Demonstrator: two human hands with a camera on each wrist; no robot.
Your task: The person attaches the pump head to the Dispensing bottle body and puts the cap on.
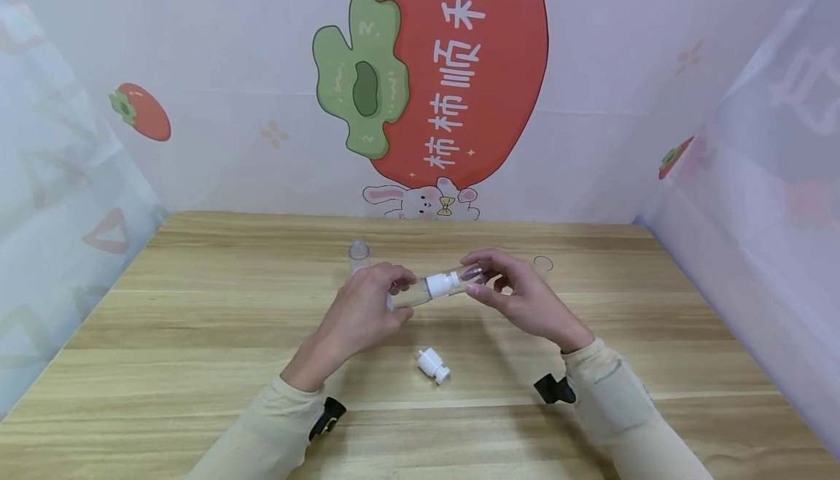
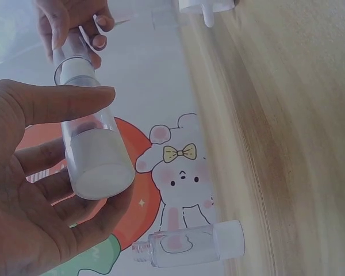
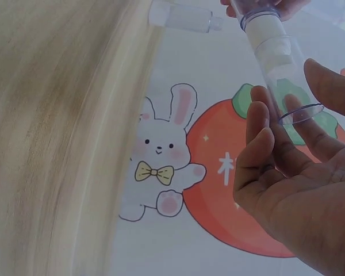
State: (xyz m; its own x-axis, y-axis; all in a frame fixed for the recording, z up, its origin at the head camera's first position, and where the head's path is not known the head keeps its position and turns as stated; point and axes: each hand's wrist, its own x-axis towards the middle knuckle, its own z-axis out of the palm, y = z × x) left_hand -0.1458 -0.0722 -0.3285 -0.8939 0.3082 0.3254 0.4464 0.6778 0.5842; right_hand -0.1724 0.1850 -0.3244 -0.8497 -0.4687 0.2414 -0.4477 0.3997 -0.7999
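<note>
My left hand (image 1: 364,305) grips a clear plastic bottle (image 2: 100,164) with a white base, thumb on one side and fingers round the other. A white pump head (image 1: 441,284) sits on the bottle's neck, which points to the right. Around that pump head is a clear cap (image 3: 284,69), held between the thumb and fingers of my right hand (image 1: 518,294). Bottle and cap line up above the table, tilted slightly up to the right. Below them a second white pump head (image 1: 433,365) lies on the wood.
Behind my left hand another clear bottle (image 1: 359,251) stands upright, its threaded neck (image 2: 141,250) bare. Farther right, beyond my right hand, shows the thin round rim of a clear object (image 1: 543,263). Printed cloth walls (image 1: 249,137) border the wooden table (image 1: 197,305) at the back and sides.
</note>
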